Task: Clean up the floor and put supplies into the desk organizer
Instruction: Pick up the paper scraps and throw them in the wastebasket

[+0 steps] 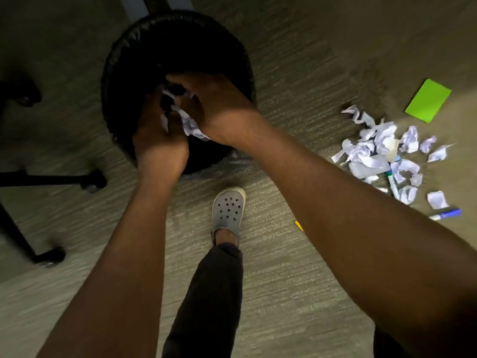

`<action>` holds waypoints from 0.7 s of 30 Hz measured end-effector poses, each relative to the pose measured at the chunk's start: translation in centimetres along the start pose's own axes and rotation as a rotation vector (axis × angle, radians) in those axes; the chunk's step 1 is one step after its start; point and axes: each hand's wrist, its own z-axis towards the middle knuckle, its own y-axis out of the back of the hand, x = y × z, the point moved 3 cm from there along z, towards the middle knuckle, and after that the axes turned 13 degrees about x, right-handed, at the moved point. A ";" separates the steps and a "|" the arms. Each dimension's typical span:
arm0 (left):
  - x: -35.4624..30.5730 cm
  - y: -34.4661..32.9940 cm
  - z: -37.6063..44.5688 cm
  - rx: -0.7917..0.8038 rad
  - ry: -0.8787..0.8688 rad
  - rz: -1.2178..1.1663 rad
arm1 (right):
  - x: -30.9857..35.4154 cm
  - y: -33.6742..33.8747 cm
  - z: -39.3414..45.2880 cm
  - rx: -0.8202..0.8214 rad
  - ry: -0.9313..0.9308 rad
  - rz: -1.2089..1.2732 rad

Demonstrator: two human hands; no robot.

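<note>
A round black waste bin (pixel 121 60) lined with a black bag stands on the carpet. Above its opening, my left hand (pixel 158 140) and my right hand (pixel 219 109) are cupped together around a bundle of crumpled white paper (pixel 189 124). To the right on the floor lies a heap of crumpled paper scraps (pixel 379 151). Mixed into that heap is a green-capped marker (pixel 392 180). A blue marker (pixel 446 214) lies below the heap, and a green sticky-note pad (pixel 428 100) lies above it. A small yellow object (pixel 299 226) peeks out beside my right forearm.
My foot in a grey clog (pixel 228 209) stands just below the bin. Black office chair legs with casters (pixel 90 180) spread across the left side. A pale desk leg (pixel 134 6) rises behind the bin. Carpet covers the floor.
</note>
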 end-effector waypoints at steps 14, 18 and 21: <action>-3.2 -9.0 -7.4 0.033 -0.387 -0.065 | -10.0 -0.5 -16.3 -0.714 -0.099 -0.093; -4.7 -16.7 -9.9 0.264 -0.402 0.003 | -18.0 -1.1 -24.6 -0.712 -0.365 -0.063; -4.9 -23.1 -11.1 0.479 -0.376 0.120 | -24.1 -1.4 -29.8 -0.675 -0.527 -0.036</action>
